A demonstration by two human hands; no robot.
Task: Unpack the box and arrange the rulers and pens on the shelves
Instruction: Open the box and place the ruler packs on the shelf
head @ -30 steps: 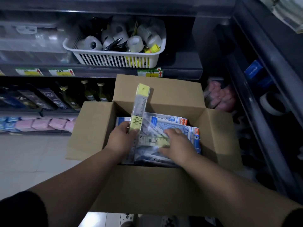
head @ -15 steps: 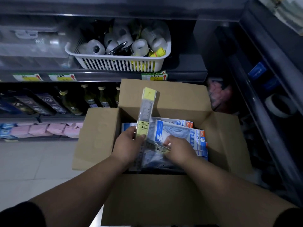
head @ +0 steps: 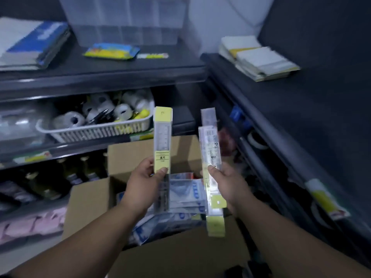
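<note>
Before the dark shelves (head: 120,75), over the open box (head: 88,199) of blue packets (head: 186,189), we hold upright, probably to check labels, a ruler stack (head: 210,149) gripped by our right hand (head: 228,183) and one ruler (head: 163,137) pinched by our left hand (head: 143,189).

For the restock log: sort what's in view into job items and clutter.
Job: ruler in left hand, rulers in right hand, cardboard box, blue-and-white packets inside.
Clutter: basket of tape rolls, bottles, clear bin, blue notebooks, paper pads.
</note>
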